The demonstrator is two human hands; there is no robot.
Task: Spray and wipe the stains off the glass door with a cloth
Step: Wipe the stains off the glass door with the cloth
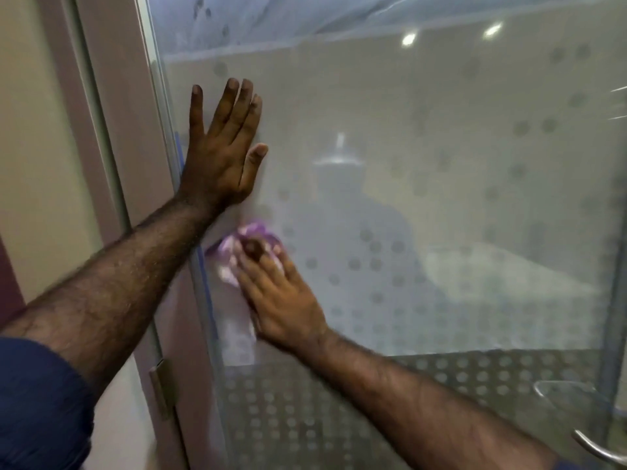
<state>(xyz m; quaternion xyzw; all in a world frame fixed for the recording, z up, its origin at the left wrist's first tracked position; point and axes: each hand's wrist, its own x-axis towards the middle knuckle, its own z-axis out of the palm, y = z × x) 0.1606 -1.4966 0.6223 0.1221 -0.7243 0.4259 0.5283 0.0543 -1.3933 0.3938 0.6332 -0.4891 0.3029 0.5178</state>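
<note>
Wiping in progress along the hinge edge of the glass door

The right hand (281, 296) is pressing a purple cloth (237, 256) flat against the glass door (441, 198), fingers extended over the bunched fabric and pointing toward eleven o'clock; the left hand (224, 147) is bracing just above at twelve o'clock, palm spread wide on the pane, holding nothing. The cloth is sitting hard by the door frame (135, 147) at nine o'clock, so untouched dotted glass is stretching off toward three o'clock, where the door handle (590, 442) is. Smudges (203, 11) are showing high at twelve o'clock, likelier for the right hand's reach. No spray bottle or container is in view.
</note>
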